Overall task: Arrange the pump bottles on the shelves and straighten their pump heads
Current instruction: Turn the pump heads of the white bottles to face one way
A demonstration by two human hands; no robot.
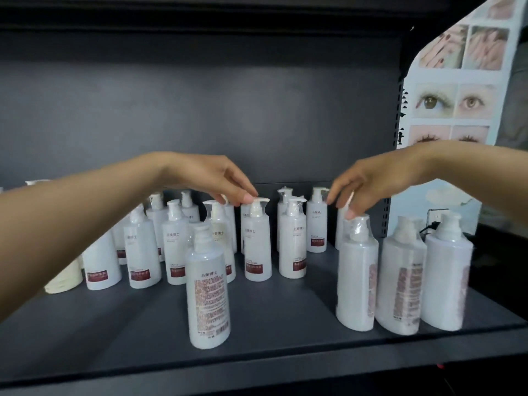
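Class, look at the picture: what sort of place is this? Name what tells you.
Probably a beauty shop or salon: a dark display shelf, many identical white pump bottles, and a poster of eyes and nails.

Left hand (211,178): arm extended from the left, palm down, fingertips (245,199) pinched together | Right hand (371,181): arm extended from the right, palm down, fingers (350,214) drooped and loosely curled, nothing gripped

Hands (211,178) on pump heads (258,200) — shelf (285,332)
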